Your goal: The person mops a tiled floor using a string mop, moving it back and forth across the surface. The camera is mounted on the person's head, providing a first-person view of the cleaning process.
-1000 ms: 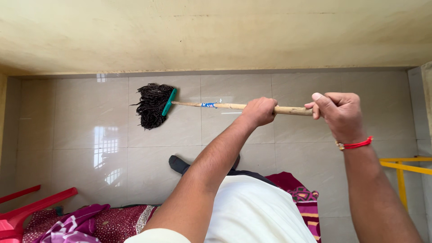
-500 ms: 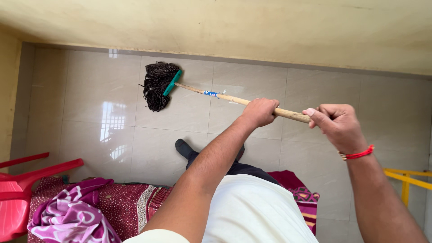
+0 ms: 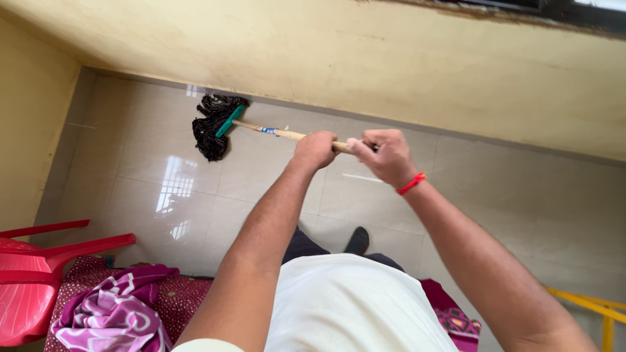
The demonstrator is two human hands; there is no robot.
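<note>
Both your hands on the mop, its head at the wall.
Your left hand (image 3: 315, 149) and right hand (image 3: 385, 156) close their grip on the wooden handle (image 3: 287, 134), steering the dark mop head (image 3: 212, 127) across the tiled floor (image 3: 143, 163).

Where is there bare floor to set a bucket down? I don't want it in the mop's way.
Bare tiles lie right of the right hand, between the wall and yellow frame, and left of the left hand, below the mop head. It is crowded bottom left: red chair, purple cloth.
</note>
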